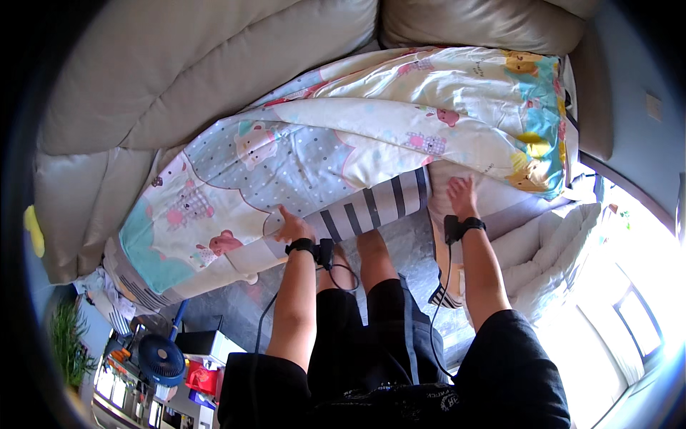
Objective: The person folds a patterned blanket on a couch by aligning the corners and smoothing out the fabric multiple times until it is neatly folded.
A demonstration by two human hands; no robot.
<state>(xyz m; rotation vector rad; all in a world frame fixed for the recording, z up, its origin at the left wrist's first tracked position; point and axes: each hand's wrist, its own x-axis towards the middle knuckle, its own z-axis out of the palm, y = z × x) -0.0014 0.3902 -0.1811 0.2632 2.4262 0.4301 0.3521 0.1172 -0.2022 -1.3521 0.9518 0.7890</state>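
A cartoon-printed blanket (300, 155) with bears, dots and teal edges lies spread along a sofa seat, its upper right part folded over in loose creases. My left hand (294, 225) is at the blanket's near edge, fingers apart, by a grey seat cover (370, 206) with dark stripes. My right hand (462, 194) rests flat with spread fingers on or just above the beige seat cushion (442, 185), below the blanket's near right edge. Neither hand shows anything gripped. Each wrist wears a black strap with a small device and a cable.
Leather sofa backrests (214, 69) rise behind the blanket. A bulky white quilt (557, 257) lies at the right, near a bright window. At lower left are a blue fan (161, 360), a red box (202, 378) and a green plant (69, 343). Grey floor (225, 316) shows around my legs.
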